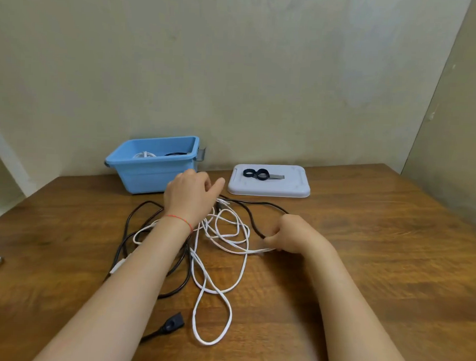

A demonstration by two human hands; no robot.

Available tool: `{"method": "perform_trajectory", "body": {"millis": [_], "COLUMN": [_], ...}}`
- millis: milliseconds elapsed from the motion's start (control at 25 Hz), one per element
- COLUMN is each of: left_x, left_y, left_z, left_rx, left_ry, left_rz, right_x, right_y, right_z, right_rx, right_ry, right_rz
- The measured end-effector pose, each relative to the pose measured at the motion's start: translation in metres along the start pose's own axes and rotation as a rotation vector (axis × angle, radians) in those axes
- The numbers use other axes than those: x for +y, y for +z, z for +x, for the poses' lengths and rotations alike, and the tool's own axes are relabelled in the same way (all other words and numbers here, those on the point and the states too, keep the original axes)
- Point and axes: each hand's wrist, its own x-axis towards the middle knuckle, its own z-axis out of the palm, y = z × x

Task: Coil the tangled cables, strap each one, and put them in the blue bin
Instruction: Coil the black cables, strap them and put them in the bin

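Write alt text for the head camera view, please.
Two bare hands work a tangle of white cable and black cable on a wooden table; the right hand pinches white strands, the left hand hovers. Behind sit a blue bin and its lid.

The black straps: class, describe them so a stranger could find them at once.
Start at the blue bin by the wall; right of it lies a pale grey lid. On that lid sit the black straps, rolled into rings, unlike the loose cables nearer the person.
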Motion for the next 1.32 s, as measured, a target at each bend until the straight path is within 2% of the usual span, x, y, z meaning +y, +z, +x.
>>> {"method": "perform_trajectory", "body": {"millis": [40,120,200,240,320,520,680,800,920,1000,1040,1080,1120,1200,1280,1320], "left_x": [-0.001,-0.006,-0.013,-0.016,-0.019,-0.024,-0.026,-0.041,-0.063,-0.060,-0.052,-0.041,-0.032,-0.027,-0.047,-0.059], "left_y": [0.010,0.037,0.064,0.073,0.080,0.080,0.082,0.076,0.059,0.041,0.030,0.017,0.006,-0.005,-0.008,-0.010], "left_z": [-0.004,-0.016,-0.030,-0.036,-0.043,-0.046,-0.046,-0.036,-0.027,-0.019,-0.012,-0.006,0.000,0.007,0.011,0.010], "left_rx": [0.032,-0.187,-0.413,-0.440,-0.395,-0.293,-0.287,-0.229,-0.023,0.277,0.353,0.326,0.223,0.061,-0.007,-0.041], "left_ry": [0.061,0.180,0.171,0.152,0.138,0.132,0.146,0.165,0.298,0.356,0.327,0.277,0.215,0.072,-0.139,-0.227], "left_rz": [-0.013,0.099,0.199,0.207,0.157,0.090,0.094,0.196,0.335,0.169,0.027,-0.082,-0.153,-0.157,-0.032,0.039], "right_x": [-0.003,-0.011,-0.020,-0.024,-0.034,-0.066,-0.081,-0.083,-0.092,-0.102,-0.107,-0.113,-0.119,-0.126,-0.117,-0.107], "right_y": [0.002,0.006,0.008,0.008,0.009,0.031,0.041,0.025,-0.007,-0.023,-0.028,-0.031,-0.033,-0.044,-0.065,-0.076], "right_z": [0.001,0.005,0.013,0.021,0.040,0.090,0.114,0.104,0.074,0.050,0.040,0.033,0.028,0.021,0.018,0.017], "right_rx": [0.019,0.195,0.446,0.519,0.500,0.278,0.289,0.237,0.216,0.162,0.145,0.146,0.170,0.364,0.689,0.817], "right_ry": [-0.008,-0.078,-0.131,-0.137,-0.142,-0.192,-0.179,-0.205,-0.245,-0.284,-0.318,-0.360,-0.412,-0.489,-0.419,-0.345], "right_rz": [-0.068,-0.104,-0.055,-0.048,-0.067,-0.140,-0.276,-0.087,0.135,0.277,0.282,0.297,0.359,0.597,0.870,0.912]}}
